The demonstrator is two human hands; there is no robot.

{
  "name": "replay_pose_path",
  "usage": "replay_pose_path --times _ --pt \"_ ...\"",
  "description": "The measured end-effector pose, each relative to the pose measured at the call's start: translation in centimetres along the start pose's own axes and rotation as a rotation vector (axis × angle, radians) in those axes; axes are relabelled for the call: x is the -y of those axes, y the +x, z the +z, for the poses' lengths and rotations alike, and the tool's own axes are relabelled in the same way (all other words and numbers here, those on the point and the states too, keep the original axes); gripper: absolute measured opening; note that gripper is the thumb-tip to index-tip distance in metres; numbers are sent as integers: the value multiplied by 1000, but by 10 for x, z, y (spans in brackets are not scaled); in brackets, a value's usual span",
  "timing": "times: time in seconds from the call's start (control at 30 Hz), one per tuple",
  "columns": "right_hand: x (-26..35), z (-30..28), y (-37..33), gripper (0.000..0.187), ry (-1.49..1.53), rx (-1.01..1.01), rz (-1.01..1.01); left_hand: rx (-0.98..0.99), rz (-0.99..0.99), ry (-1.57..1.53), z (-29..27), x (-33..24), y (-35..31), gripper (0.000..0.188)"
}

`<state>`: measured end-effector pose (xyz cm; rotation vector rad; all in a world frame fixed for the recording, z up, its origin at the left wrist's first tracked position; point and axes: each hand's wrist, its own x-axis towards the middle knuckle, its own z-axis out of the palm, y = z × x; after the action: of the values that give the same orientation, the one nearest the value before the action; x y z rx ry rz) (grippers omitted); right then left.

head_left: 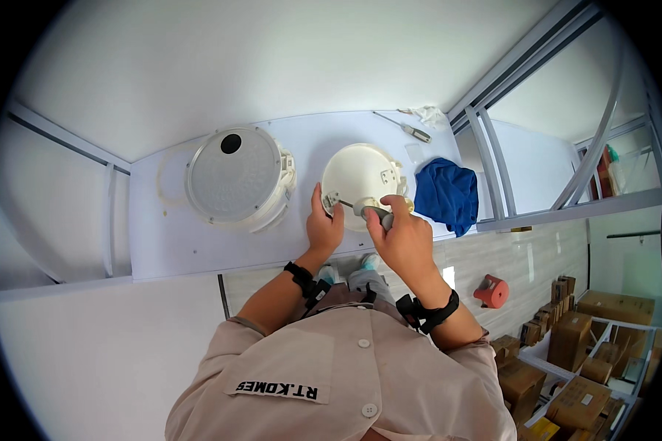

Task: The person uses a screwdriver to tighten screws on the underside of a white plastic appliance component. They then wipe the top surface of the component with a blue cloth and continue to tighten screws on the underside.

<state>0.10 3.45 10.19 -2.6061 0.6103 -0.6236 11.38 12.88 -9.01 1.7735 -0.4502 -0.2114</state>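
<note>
A white, round, bowl-like plastic housing [354,170] lies on the white tabletop in front of me. My left hand [324,228] grips its near left rim, thumb and fingers on either side of the edge beside a small fitting [332,199]. In my right hand [406,241] is a screwdriver [371,211] with a grey handle. Its shaft points left across the housing, and the tip is at or close to that fitting; contact is too small to tell. A second small fitting [387,176] with holes sits on the housing's right side.
Left on the table [151,250] stands a large white drum-shaped unit [235,180]. A blue cloth [447,195] lies right of the housing. Behind it are another screwdriver [412,131] and crumpled white tissue [428,115]. A red stool [493,292] and cardboard boxes [570,338] stand beyond the table.
</note>
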Motion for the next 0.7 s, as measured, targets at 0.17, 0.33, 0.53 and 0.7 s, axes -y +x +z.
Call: replay_pose_path --times 0.17,0.33,0.53,0.7 --pt "9 5 3 26 -34 -1 -14 -9 6 -32 1 7 0 71" --pt "6 -1 12 23 -14 17 -99 -31 -9 -29 2 6 0 71" --pt "21 0 21 32 -85 71 92 -4 -11 -20 2 9 0 72" --pt "21 1 25 34 -132 74 76 -3 -30 -7 3 8 0 73"
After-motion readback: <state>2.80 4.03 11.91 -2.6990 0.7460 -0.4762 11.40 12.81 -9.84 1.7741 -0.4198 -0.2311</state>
